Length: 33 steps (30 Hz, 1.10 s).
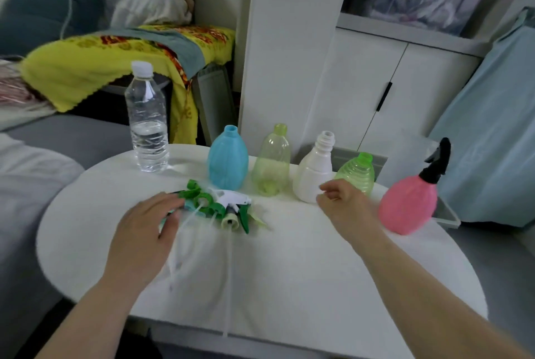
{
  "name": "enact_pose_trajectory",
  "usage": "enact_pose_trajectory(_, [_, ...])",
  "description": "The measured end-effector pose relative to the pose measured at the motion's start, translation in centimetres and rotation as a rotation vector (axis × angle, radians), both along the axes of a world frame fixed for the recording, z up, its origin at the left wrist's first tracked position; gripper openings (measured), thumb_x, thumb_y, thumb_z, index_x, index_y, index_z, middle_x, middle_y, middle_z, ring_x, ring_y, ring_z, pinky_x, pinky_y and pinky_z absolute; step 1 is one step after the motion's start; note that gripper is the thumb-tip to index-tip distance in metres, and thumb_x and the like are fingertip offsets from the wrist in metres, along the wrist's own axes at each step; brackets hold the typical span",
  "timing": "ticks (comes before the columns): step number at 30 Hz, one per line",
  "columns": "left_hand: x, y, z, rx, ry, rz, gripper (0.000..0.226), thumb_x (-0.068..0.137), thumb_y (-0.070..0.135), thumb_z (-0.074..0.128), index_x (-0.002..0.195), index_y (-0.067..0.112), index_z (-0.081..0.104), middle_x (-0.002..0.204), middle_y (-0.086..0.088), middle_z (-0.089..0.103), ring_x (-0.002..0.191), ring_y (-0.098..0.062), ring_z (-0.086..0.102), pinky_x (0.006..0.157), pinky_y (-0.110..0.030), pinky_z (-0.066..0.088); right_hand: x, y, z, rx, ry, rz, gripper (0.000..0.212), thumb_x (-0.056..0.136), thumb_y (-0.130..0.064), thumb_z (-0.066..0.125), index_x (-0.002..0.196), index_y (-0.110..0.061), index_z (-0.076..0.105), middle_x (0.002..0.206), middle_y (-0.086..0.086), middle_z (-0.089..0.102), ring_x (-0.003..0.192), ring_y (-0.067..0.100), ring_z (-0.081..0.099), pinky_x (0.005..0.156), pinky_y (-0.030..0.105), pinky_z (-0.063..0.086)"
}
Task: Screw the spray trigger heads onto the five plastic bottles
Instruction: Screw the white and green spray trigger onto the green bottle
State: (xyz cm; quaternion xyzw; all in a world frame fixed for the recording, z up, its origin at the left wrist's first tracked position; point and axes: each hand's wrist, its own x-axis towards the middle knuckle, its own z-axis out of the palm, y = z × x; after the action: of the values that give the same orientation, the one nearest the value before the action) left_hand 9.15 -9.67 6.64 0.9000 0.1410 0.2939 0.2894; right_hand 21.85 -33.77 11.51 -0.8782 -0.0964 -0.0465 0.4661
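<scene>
Four open-necked bottles stand in a row at the back of the white table (289,271): a blue bottle (228,158), a pale yellow-green bottle (272,161), a white bottle (314,169) and a small ribbed green bottle (357,172). A pink bottle (408,203) at the right carries a black trigger head (437,160). A pile of loose trigger heads (220,205), green, white and teal, lies mid-table with their tubes trailing toward me. My left hand (144,231) rests over the pile's left end, fingers apart. My right hand (344,202) hovers beside the white bottle, loosely curled and holding nothing.
A clear water bottle (149,124) with a white cap stands at the table's back left. A grey sofa lies to the left with a yellow blanket (95,66) behind it. White cabinets (376,83) stand behind the table, and a light blue cover (492,127) hangs at the right.
</scene>
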Motion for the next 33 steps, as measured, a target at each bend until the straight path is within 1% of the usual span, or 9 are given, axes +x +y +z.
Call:
enact_pose_trajectory(3, [-0.4,1.9,-1.8,-0.011,0.015,0.099,0.025,0.082,0.007,0.050,0.102,0.001,0.064,0.114,-0.022,0.062,0.113,-0.041,0.053,0.097,-0.060,0.037,-1.1,5.7,-2.0,-0.086,0.102,0.205,0.022,0.079,-0.019,0.060,0.099,-0.011,0.058,0.069,-0.013,0.045,0.059,0.003,0.044,0.047,0.006,0.034])
enact_pose_trajectory(6, [-0.4,3.7,-3.3,-0.076,0.184,0.190,0.031,0.088,0.010,0.047,0.118,0.008,0.054,0.134,-0.015,0.049,0.129,-0.032,0.037,0.107,-0.049,0.021,-1.5,10.3,-3.5,-0.150,0.195,0.279,0.028,0.080,-0.028,0.059,0.103,-0.012,0.056,0.071,-0.012,0.046,0.064,0.007,0.048,0.058,0.019,0.038])
enact_pose_trajectory(11, [-0.8,5.5,-4.7,-0.068,0.393,0.188,0.042,0.091,0.025,0.036,0.132,0.021,0.036,0.149,-0.002,0.027,0.139,-0.018,0.017,0.112,-0.038,0.007,-1.4,14.1,-5.1,-0.290,0.160,0.201,0.032,0.078,-0.044,0.056,0.084,-0.014,0.047,0.084,0.001,0.054,0.084,0.022,0.055,0.068,0.029,0.037])
enact_pose_trajectory(16, [-0.7,5.1,-5.3,0.066,0.470,0.138,0.043,0.092,0.032,0.029,0.135,0.030,0.027,0.152,0.005,0.018,0.140,-0.015,0.009,0.112,-0.038,0.005,-1.1,15.8,-5.7,-0.533,0.086,0.137,0.066,0.072,-0.065,0.049,0.103,-0.008,0.048,0.105,0.009,0.056,0.095,0.029,0.056,0.070,0.036,0.041])
enact_pose_trajectory(23, [-0.6,5.3,-5.4,0.082,0.504,0.131,0.044,0.092,0.035,0.026,0.136,0.031,0.022,0.153,0.005,0.014,0.141,-0.014,0.006,0.113,-0.039,0.003,-1.0,16.1,-5.2,-0.717,0.033,0.092,0.056,0.077,-0.060,0.043,0.100,-0.009,0.050,0.100,0.006,0.059,0.090,0.026,0.057,0.069,0.032,0.038])
enact_pose_trajectory(26, [-0.7,5.3,-5.4,0.078,0.494,0.130,0.044,0.092,0.035,0.027,0.136,0.031,0.023,0.152,0.005,0.015,0.140,-0.014,0.007,0.113,-0.040,0.002,-1.0,15.9,-5.0,-0.646,0.087,0.096,0.043,0.076,-0.048,0.049,0.101,-0.013,0.053,0.099,0.005,0.061,0.090,0.025,0.058,0.073,0.032,0.041])
enact_pose_trajectory(28, [-0.7,5.3,-5.4,0.083,0.489,0.129,0.044,0.092,0.034,0.028,0.135,0.031,0.025,0.152,0.005,0.016,0.140,-0.015,0.007,0.113,-0.039,0.003,-1.2,15.4,-4.8,-0.490,0.146,0.144,0.029,0.074,-0.042,0.051,0.098,-0.026,0.057,0.089,-0.003,0.062,0.080,0.019,0.058,0.063,0.026,0.042])
enact_pose_trajectory(30, [-0.7,5.4,-5.4,0.083,0.480,0.128,0.044,0.092,0.034,0.029,0.135,0.031,0.026,0.152,0.004,0.017,0.140,-0.015,0.008,0.113,-0.040,0.004,-1.3,14.6,-4.4,-0.330,0.188,0.190,0.004,0.074,-0.035,0.053,0.073,-0.033,0.056,0.068,-0.012,0.054,0.061,0.008,0.051,0.049,0.022,0.032])
enact_pose_trajectory(33, [-0.6,5.4,-5.4,0.074,0.488,0.130,0.044,0.092,0.035,0.029,0.135,0.032,0.026,0.152,0.005,0.017,0.140,-0.014,0.008,0.113,-0.039,0.003,-1.1,13.4,-4.0,-0.184,0.268,0.221,0.028,0.077,-0.027,0.053,0.054,-0.026,0.037,0.057,-0.008,0.042,0.049,0.007,0.040,0.045,0.021,0.026])
